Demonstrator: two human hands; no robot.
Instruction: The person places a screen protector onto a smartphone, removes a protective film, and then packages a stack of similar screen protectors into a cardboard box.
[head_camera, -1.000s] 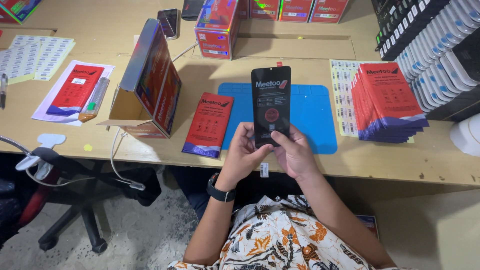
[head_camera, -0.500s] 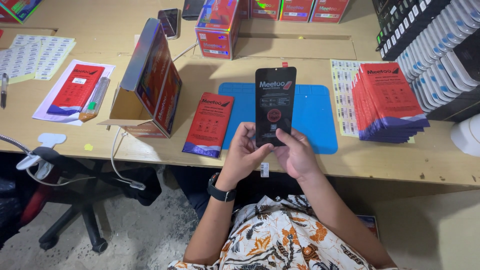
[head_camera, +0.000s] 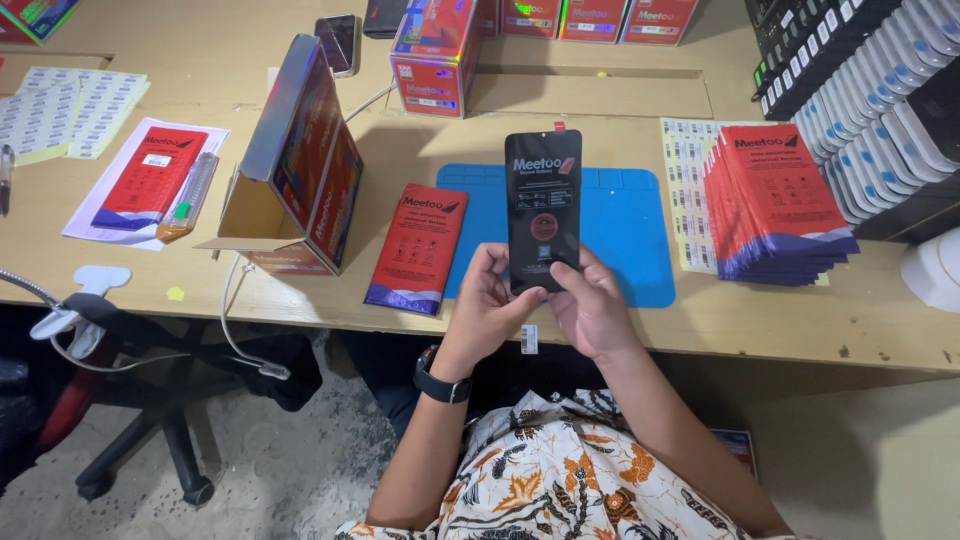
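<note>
I hold a black phone screen panel (head_camera: 542, 205) upright over the blue work mat (head_camera: 625, 235). My left hand (head_camera: 490, 305) grips its lower left edge and my right hand (head_camera: 588, 305) grips its lower right edge, thumbs on the front. A small white label tag (head_camera: 529, 339) hangs below my hands. A red and purple flat packet (head_camera: 418, 247) lies on the wooden table (head_camera: 760, 320) just left of the mat.
A stack of red packets (head_camera: 778, 195) sits right of the mat. An open cardboard box (head_camera: 295, 170) stands at the left, with another red packet (head_camera: 150, 175) on paper and sticker sheets (head_camera: 60, 105). Red boxes (head_camera: 435, 55) line the back. A chair (head_camera: 150, 400) stands below left.
The panel has shifted slightly to the right and up between my hands. Nothing else on the table has moved.
</note>
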